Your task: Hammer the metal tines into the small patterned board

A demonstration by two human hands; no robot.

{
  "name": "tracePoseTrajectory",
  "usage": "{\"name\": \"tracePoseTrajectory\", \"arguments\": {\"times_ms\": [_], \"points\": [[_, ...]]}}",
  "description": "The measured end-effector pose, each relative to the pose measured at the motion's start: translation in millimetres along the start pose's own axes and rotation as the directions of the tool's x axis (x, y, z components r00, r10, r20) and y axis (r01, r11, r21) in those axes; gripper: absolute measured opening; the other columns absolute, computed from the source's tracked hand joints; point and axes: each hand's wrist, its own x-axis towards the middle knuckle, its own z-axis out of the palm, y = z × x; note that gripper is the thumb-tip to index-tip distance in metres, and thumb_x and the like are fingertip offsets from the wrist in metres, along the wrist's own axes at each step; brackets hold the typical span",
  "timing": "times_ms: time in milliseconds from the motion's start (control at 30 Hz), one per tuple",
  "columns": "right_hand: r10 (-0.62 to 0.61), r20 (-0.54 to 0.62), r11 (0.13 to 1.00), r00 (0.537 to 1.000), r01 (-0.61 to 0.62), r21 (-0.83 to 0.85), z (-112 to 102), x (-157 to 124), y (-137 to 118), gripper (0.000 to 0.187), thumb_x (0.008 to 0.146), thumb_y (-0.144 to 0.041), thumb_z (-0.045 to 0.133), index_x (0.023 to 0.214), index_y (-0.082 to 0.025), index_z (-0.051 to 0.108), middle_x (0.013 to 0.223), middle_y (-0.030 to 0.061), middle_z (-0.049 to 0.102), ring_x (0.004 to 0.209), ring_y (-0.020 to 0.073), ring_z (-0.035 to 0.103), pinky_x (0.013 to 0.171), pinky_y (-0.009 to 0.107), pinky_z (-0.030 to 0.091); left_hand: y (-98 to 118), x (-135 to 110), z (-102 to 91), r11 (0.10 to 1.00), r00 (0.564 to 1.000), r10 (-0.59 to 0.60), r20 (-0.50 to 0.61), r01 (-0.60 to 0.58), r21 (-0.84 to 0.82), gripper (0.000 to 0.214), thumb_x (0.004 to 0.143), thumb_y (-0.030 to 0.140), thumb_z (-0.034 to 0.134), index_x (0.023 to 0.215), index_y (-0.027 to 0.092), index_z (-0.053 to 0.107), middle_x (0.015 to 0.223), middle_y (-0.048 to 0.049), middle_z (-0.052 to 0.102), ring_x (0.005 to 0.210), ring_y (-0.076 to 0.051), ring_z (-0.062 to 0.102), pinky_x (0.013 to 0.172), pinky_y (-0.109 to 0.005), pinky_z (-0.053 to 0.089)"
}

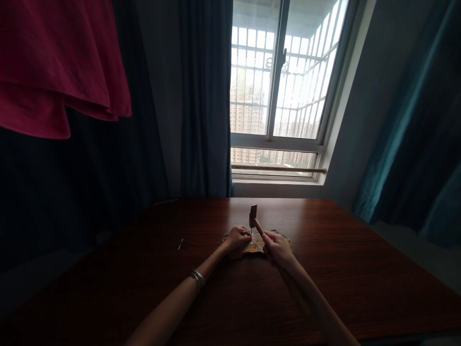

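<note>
My right hand (pixel 278 246) is closed around the wooden handle of a hammer (pixel 253 216), whose dark head is raised over the table's middle. Directly under the head, a thin nail-like pin (pixel 251 231) stands upright, pinched in the fingers of my left hand (pixel 237 237). Its lower end is at a tan flat piece (pixel 256 244) dotted with many small dark marks or holes; I cannot tell whether this piece is wood or leather. Both hands cover parts of it, and its edge looks wavy. The hammer head appears to touch the pin's top or be just above it.
The dark reddish-brown table (pixel 144 288) spreads widely around my hands. A few thin, small items (pixel 182 243) lie on it to the left. Behind are a barred window (pixel 273 86) and a blue curtain (pixel 206 105). Pink cloth (pixel 72 57) hangs at the upper left.
</note>
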Motion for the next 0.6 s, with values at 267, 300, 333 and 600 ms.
{"name": "tracePoseTrajectory", "arguments": {"times_ms": [267, 300, 333, 600], "points": [[-0.01, -0.016, 1.0, 1.0, 0.011, 0.023, 0, 0, -1, 0.042, 0.078, -0.054, 0.046, 0.099, -0.018, 0.054, 0.052, -0.0077, 0.044, 0.03, 0.0053, 0.036, 0.027, 0.017, 0.027, -2, 0, 1.0, 1.0, 1.0, -0.001, -0.003, 0.001, 0.007, 0.02, 0.067, 0.034, 0.066, 0.072, 0.017, 0.074, 0.087, -0.0039, 0.069, 0.08, -0.018, 0.063, 0.073, -0.024, 0.047], [-0.009, -0.004, 1.0, 1.0, 0.009, 0.005, 0, 1, 1, 0.042, 0.078, -0.054, 0.045, 0.098, -0.017, 0.055, 0.052, -0.0075, 0.045, 0.03, 0.0057, 0.036, 0.026, 0.017, 0.027, -2, 0, 1.0, 1.0, 1.0, 0.004, -0.001, -0.004, 0.001, 0.02, 0.067, 0.034, 0.066, 0.072, 0.017, 0.074, 0.087, -0.0041, 0.069, 0.08, -0.018, 0.063, 0.073, -0.024, 0.048], [-0.009, 0.008, 1.0, 1.0, 0.009, -0.008, 1, 1, 3, 0.042, 0.078, -0.054, 0.045, 0.097, -0.017, 0.055, 0.051, -0.0075, 0.044, 0.03, 0.0061, 0.036, 0.026, 0.017, 0.027, -2, 0, 0.9, 1.0, 1.0, 0.008, -0.002, -0.008, -0.004, 0.02, 0.067, 0.034, 0.066, 0.073, 0.017, 0.074, 0.088, -0.0043, 0.069, 0.08, -0.018, 0.063, 0.072, -0.024, 0.048], [-0.06, -0.014, 0.996, 0.998, 0.061, 0.059, 1, -2, -5, 0.038, 0.08, -0.05, 0.044, 0.097, -0.018, 0.054, 0.055, -0.0072, 0.045, 0.03, 0.0057, 0.036, 0.027, 0.018, 0.027, -2, 0, 1.7, 1.0, 1.0, -0.009, -0.007, 0.009, 0.011, 0.02, 0.066, 0.034, 0.066, 0.073, 0.017, 0.074, 0.087, -0.0043, 0.069, 0.079, -0.018, 0.063, 0.073, -0.025, 0.048]]}}
